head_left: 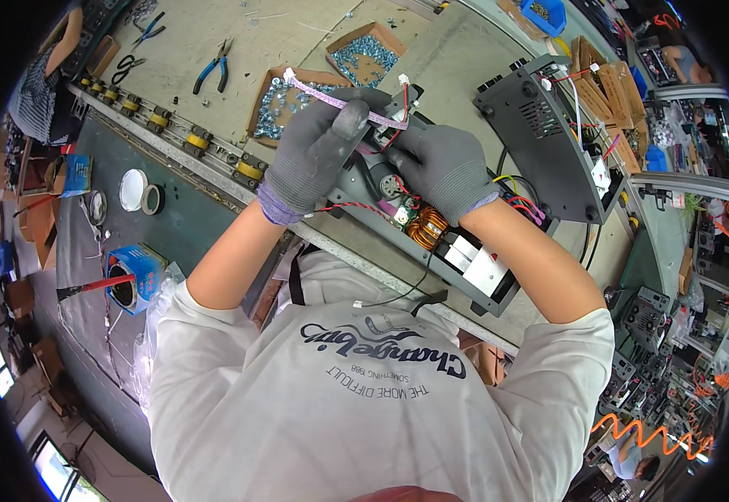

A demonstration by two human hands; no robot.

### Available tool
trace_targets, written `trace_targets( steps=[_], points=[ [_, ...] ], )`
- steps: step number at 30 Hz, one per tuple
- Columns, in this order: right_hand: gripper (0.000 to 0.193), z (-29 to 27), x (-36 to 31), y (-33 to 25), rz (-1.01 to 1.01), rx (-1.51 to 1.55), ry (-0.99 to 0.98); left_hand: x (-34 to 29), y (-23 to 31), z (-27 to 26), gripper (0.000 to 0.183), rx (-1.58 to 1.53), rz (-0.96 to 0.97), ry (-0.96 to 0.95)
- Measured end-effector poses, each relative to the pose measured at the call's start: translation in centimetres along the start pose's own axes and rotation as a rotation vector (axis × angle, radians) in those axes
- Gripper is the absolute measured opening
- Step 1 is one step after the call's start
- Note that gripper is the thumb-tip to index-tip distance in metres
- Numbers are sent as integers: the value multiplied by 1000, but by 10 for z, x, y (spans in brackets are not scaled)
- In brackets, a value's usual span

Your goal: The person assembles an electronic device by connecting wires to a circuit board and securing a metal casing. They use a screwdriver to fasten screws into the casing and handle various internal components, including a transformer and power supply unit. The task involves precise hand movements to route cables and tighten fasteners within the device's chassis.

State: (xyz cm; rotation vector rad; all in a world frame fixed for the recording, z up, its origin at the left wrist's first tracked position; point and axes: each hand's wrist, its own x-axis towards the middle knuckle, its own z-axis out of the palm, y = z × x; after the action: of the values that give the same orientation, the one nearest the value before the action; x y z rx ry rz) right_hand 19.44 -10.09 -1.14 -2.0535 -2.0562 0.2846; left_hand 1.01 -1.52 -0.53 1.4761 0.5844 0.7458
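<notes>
My left hand (pixel 314 155), in a grey glove, is closed with the thumb pressed on a pale purple ribbon cable (pixel 316 94). The cable's white plug sticks out to the far left, and its other end runs toward my right hand (pixel 446 163). That gloved hand has its fingers curled in at the end of an open metal chassis (pixel 444 272); what they grip is hidden. Beside the fingertips stands a small part with red wires and a white connector (pixel 404 80). Inside the chassis sit a copper-wound coil (pixel 425 227), white blocks (pixel 475 259) and coloured wires.
A black vented housing (pixel 536 125) stands to the right of the chassis, with wires hanging from it. Two cardboard trays of screws (pixel 368 57) lie beyond my hands. Blue-handled pliers (pixel 214 67) rest farther left. A roller rail (pixel 199 142) runs along the left.
</notes>
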Motion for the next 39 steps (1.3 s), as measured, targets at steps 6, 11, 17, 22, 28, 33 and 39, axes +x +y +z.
trace_targets(
  steps=[6, 11, 17, 22, 28, 33, 39],
  points=[
    [21, -8, -3, -8, -18, -29, -32, 1, 2, -2, 44, 45, 10, -63],
    [22, -10, -3, -10, -16, -81, -55, 2, 4, -3, 46, 102, -75, -86],
    [19, -7, -7, -6, -4, -34, 7, 1, -17, -10, 50, 183, -155, -40],
    [19, -5, -4, -8, -4, -27, 27, 0, -6, -4, 50, 165, -77, -39],
    [19, -9, 0, -15, -8, -40, -29, 0, 1, -2, 50, 151, -11, -76],
    [16, -8, 0, -16, -6, -71, 11, 1, -2, -4, 49, 167, -52, -89],
    [13, -7, 3, -20, 8, -212, -6, 3, -3, -5, 43, 188, -84, -76]
  ],
)
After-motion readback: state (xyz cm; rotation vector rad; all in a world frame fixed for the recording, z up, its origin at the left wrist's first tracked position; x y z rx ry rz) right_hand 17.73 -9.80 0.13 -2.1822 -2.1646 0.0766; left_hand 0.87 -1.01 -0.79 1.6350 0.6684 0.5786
